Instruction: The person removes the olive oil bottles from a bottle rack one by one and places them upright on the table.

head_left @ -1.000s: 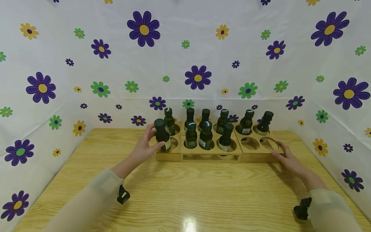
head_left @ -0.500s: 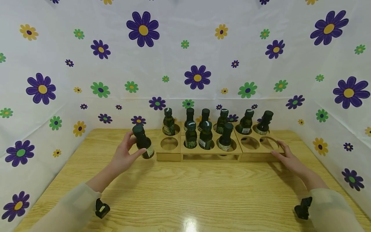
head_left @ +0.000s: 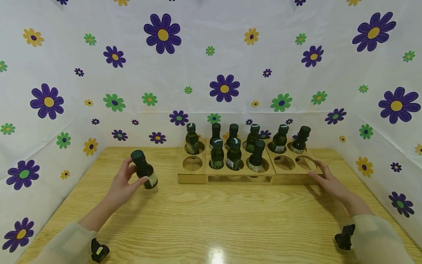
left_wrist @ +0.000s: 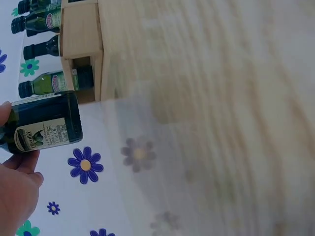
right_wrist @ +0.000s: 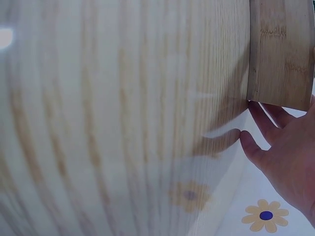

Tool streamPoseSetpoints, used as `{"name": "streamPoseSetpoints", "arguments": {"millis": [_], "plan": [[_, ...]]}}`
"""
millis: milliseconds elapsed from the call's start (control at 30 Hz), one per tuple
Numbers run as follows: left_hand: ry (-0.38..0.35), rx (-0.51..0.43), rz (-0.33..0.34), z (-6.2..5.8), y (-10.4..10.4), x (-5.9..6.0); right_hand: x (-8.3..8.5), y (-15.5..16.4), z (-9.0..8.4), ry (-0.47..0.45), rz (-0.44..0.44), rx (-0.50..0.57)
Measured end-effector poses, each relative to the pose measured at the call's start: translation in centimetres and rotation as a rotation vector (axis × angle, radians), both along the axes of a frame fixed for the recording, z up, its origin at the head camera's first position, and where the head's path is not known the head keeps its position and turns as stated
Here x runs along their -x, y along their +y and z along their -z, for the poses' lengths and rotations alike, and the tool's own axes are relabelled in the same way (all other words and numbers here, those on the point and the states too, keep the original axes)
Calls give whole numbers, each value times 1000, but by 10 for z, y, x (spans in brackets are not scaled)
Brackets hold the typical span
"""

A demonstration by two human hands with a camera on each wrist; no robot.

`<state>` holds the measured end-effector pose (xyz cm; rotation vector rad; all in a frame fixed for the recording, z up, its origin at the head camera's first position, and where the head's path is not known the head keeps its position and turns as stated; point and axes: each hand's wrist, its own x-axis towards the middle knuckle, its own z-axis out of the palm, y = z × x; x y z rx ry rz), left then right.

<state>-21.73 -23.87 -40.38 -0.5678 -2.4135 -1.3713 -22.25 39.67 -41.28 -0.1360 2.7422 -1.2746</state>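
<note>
- Left hand (head_left: 122, 183) is raised over the counter's left half, near its far edge, with the forearm running back toward the near left corner.
- Its grip is closed round a bottle (head_left: 144, 169): thumb on the near side, fingers curled behind, and the bottle tilted with its cap toward the far left.
- In the left wrist view only the fingertips (left_wrist: 6, 112) and the heel of the palm show beside the bottle.
- Right hand (head_left: 326, 179) lies low at the counter's right side, fingers straight and together, with the tips against the right end of the rack (head_left: 290, 178).
- The right wrist view shows the thumb spread apart from the fingers.
- Both forearms wear pale sleeves, each with a small black device at the wrist.
</note>
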Motion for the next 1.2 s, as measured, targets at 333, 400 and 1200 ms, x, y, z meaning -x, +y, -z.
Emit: {"name": "streamPoseSetpoints", "arguments": {"millis": [333, 400, 1200], "plan": [[-23, 3, 16, 11, -11, -4, -1, 0, 0, 7, 15, -14], [-25, -4, 24, 13, -12, -3, -1, 0, 0, 12, 16, -15], [-101, 45, 52, 21, -12, -5, 0, 1, 1, -3, 19, -11]]}}
